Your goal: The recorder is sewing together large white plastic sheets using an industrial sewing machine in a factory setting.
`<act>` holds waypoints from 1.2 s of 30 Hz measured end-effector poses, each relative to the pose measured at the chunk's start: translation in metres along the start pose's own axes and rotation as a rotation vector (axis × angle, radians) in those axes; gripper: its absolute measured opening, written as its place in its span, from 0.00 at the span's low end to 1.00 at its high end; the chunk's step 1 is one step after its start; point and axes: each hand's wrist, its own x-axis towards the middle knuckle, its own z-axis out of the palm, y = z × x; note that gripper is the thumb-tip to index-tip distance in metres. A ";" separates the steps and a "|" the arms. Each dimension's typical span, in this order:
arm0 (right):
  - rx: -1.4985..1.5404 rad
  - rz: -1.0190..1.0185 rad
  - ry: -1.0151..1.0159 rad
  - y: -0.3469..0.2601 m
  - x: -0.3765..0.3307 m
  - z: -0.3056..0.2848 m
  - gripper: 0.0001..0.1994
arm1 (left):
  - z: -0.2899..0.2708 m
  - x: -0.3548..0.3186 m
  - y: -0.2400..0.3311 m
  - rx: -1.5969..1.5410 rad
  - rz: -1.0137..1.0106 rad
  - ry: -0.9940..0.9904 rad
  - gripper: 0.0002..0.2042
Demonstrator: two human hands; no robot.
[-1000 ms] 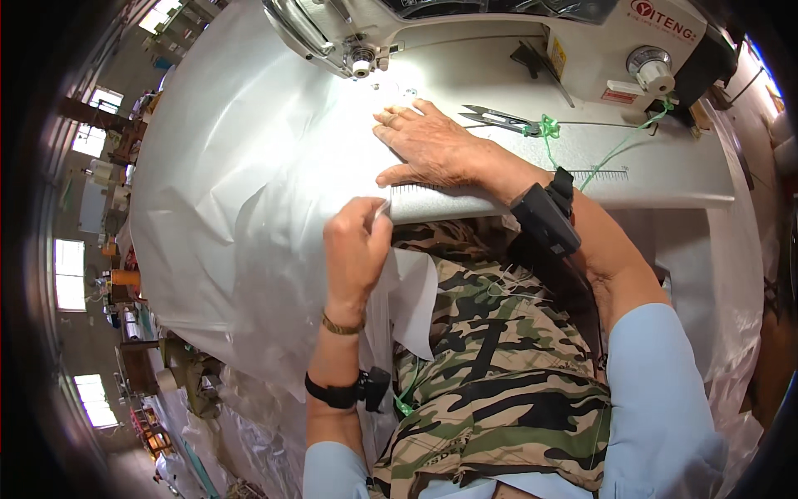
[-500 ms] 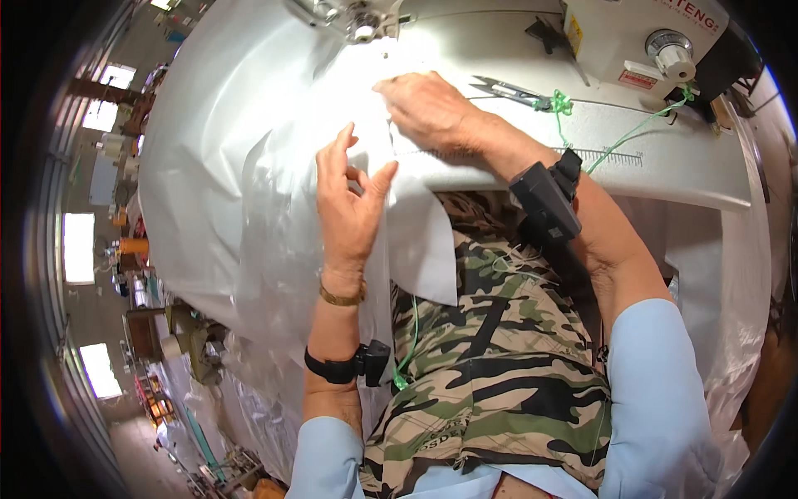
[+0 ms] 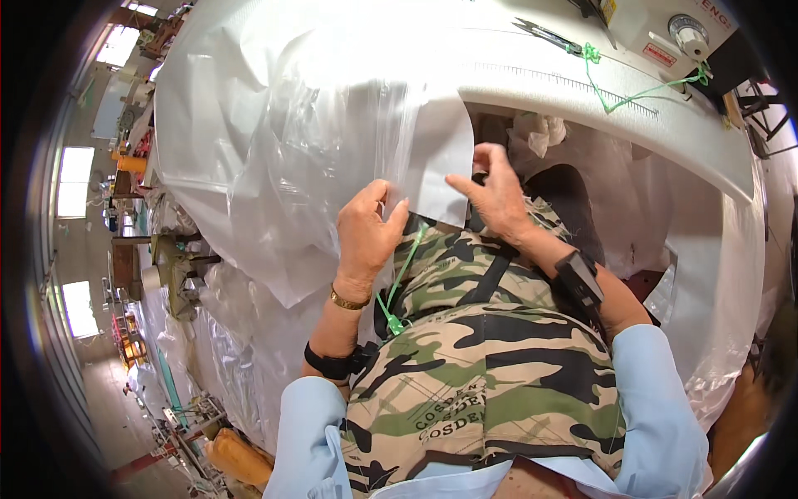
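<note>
A large translucent plastic sheet (image 3: 287, 179) drapes over the white machine bed and down toward my lap. My left hand (image 3: 370, 233) is closed at its near edge, thumb and forefinger pinching the plastic beside a clear folded strip (image 3: 395, 137). To the right of that strip lies a smooth pale grey panel (image 3: 439, 158) with a curved outer edge. My right hand (image 3: 501, 198) is at this panel's right edge, thumb and forefinger apart, the thumb tip overlapping the panel. Its other fingers are partly hidden.
Black thread snips (image 3: 549, 35) with a green cord (image 3: 611, 108) lie on the white machine bed (image 3: 557, 96), near the machine's dial (image 3: 688, 35). A camouflage apron (image 3: 499, 358) covers my lap. Crumpled plastic (image 3: 539, 133) sits under the bed's edge; more plastic (image 3: 241, 349) hangs at left.
Both hands have come nearer my body, the right one leaving the bright area by the needle. The panel's near edge has moved up and right in view. The machine head above has left view.
</note>
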 end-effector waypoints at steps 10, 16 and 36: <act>0.077 -0.236 -0.477 -0.072 -0.060 -0.011 0.12 | -0.053 -0.033 0.008 -0.666 -0.143 -0.106 0.06; 0.156 -0.101 -0.524 -0.106 -0.078 -0.017 0.11 | -0.071 -0.046 0.035 -0.666 -0.128 -0.133 0.06; 0.076 -0.018 -0.676 -0.112 -0.095 0.011 0.13 | -0.055 -0.062 0.012 -0.747 -0.243 -0.129 0.23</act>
